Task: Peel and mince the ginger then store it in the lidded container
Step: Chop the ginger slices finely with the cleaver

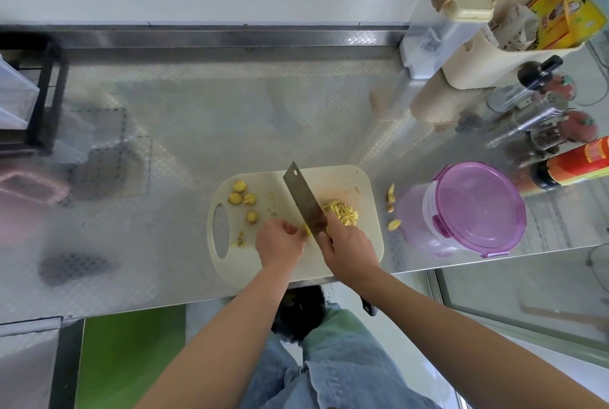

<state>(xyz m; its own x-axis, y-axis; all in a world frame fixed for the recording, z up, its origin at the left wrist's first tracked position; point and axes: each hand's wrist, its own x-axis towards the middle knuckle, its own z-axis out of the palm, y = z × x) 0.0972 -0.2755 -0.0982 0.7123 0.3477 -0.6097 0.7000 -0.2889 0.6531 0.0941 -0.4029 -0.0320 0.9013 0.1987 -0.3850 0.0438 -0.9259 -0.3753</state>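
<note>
Right hand (349,240) grips the cleaver (304,201) near the blade. Left hand (280,239) pinches a ginger piece (306,230) against the cutting board (342,184). Cut strips (341,212) lie beside the blade. Lidded container (474,211) stands closed on the desk (197,132). Recommendation: tuck fingertips back, rock the blade in fine passes.

The desk (197,118) is silvery steel with a fine embossed diamond pattern. A cream cutting board (342,184) carries bright yellow ginger strips (341,212), tan-yellow ginger chunks (242,197) and a pale yellow ginger piece (306,230). The cleaver (304,201) blade is dull grey. Near the desk's right edge, the container (418,221) is clear with a translucent purple lid (479,211), and a red bottle (580,161) has a yellow label.
</note>
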